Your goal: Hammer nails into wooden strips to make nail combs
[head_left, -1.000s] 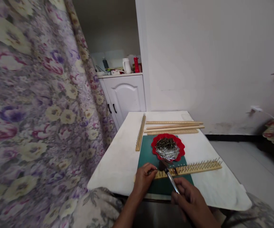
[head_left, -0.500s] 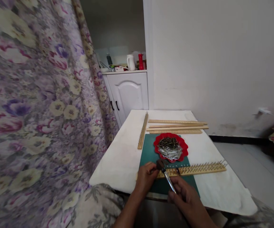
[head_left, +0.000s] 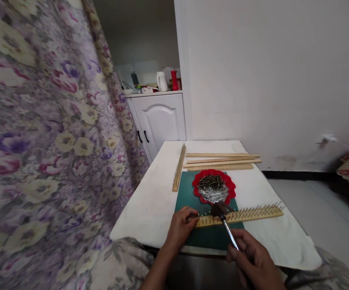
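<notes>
Pale wood makes up the long nail-studded strip that lies crosswise over the near part of a dark green cutting mat, its row of upright nails running from the left end out past the mat's right edge. The left hand rests on the left end of this strip, fingers curled down and pinching at the wood there, though whether a nail sits between the fingertips is too small to tell. The right hand is wrapped in a closed grip around the lower end of a small hammer with a shiny metal handle and dark head; the head hangs just over the strip, a little right of the left hand, near the middle of the mat. Just behind the hammer head, on the far part of the mat, stands a red scalloped dish heaped with loose metal nails. To the left of the dish a second nail-studded wooden strip lies lengthwise along the mat's edge, and beyond the dish three plain wooden slats lie side by side. All of this sits on a white table, with a floral purple curtain close on the left and a white cabinet behind
</notes>
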Tool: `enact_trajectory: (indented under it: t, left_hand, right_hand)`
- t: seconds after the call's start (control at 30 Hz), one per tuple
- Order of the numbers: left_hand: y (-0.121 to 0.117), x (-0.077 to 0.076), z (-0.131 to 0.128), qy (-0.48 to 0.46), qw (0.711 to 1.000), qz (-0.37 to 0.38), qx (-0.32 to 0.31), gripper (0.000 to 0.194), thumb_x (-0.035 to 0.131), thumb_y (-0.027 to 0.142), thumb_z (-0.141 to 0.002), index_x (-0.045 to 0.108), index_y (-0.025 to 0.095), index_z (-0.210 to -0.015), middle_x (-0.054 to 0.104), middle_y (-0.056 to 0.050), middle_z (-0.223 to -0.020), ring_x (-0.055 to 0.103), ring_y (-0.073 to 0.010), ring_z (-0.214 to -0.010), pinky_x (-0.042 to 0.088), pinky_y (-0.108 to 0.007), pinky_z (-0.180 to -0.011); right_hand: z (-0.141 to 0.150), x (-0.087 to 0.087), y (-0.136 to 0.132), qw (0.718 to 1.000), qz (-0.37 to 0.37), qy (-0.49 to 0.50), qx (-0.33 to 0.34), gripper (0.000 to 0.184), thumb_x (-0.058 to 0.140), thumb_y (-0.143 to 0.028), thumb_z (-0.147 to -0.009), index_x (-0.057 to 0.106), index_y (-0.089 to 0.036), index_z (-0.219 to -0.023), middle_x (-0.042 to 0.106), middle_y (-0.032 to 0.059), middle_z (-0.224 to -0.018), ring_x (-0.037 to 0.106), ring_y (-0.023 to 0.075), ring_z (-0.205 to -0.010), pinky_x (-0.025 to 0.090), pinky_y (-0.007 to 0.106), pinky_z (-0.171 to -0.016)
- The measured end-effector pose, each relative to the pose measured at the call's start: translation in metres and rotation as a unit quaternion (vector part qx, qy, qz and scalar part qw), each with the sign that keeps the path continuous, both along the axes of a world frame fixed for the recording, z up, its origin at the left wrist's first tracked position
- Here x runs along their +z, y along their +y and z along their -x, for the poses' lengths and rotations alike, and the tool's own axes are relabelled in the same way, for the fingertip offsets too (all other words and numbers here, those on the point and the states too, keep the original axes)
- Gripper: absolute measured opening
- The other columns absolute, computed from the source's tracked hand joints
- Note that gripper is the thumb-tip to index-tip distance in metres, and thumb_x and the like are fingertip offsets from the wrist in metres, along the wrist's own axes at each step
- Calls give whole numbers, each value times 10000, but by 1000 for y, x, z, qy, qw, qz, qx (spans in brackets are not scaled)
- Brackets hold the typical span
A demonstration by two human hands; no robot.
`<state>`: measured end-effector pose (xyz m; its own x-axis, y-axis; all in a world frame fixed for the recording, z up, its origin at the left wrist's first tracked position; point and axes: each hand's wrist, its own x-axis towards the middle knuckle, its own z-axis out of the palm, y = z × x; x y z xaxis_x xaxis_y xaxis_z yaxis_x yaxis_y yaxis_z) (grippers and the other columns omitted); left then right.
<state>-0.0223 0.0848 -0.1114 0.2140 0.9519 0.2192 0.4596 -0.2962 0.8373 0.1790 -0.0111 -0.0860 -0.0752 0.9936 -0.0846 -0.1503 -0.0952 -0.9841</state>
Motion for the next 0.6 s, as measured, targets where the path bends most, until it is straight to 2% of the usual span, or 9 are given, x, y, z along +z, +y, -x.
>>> enact_trajectory:
  t: [0.1, 0.27, 0.37, 0.47, 0.6]
  left_hand:
    - [2, 2, 6, 2, 1000, -4, -12, 117, 565, 182, -735, 672, 186, -784, 633, -26, -791, 584, -158, -754, 434, -226, -680]
    - [17, 13, 8, 27, 999, -26, 9, 163, 513, 215, -788, 671, 183, -814, 640, -27, -775, 577, -160, -727, 437, -239, -687]
    - [39, 23, -4, 95, 992, -75, -26, 174, 504, 184, -793, 669, 203, -844, 646, -28, -828, 581, -167, -777, 428, -248, -721]
    - [65, 31, -23, 190, 973, -119, -54, 206, 481, 142, -798, 668, 207, -855, 645, -48, -893, 571, -187, -870, 407, -261, -763]
    - [95, 36, -44, 316, 941, -115, -49, 199, 484, 148, -786, 673, 185, -736, 644, -72, -829, 563, -210, -842, 382, -261, -708]
  right_hand:
    - [-12, -3, -4, 1000, 9, 2, -19, 385, 612, -514, -759, 512, -204, -966, 586, -58, -608, 333, 7, -284, 226, 136, -310]
    - [-26, -10, -6, 998, 14, 22, -55, 399, 627, -546, -729, 509, -218, -924, 577, -61, -589, 312, 10, -277, 180, 150, -324]
    - [-30, -16, -4, 997, 27, 25, -64, 412, 638, -549, -714, 498, -225, -926, 570, -65, -572, 312, 27, -290, 168, 161, -328]
    - [-31, -22, -3, 997, 40, 36, -58, 405, 642, -538, -717, 495, -230, -935, 581, -63, -579, 295, 33, -314, 162, 176, -348]
    - [-34, -30, -2, 996, 22, 47, -76, 415, 647, -545, -706, 519, -229, -942, 595, -37, -573, 440, 97, -421, 245, 195, -400]
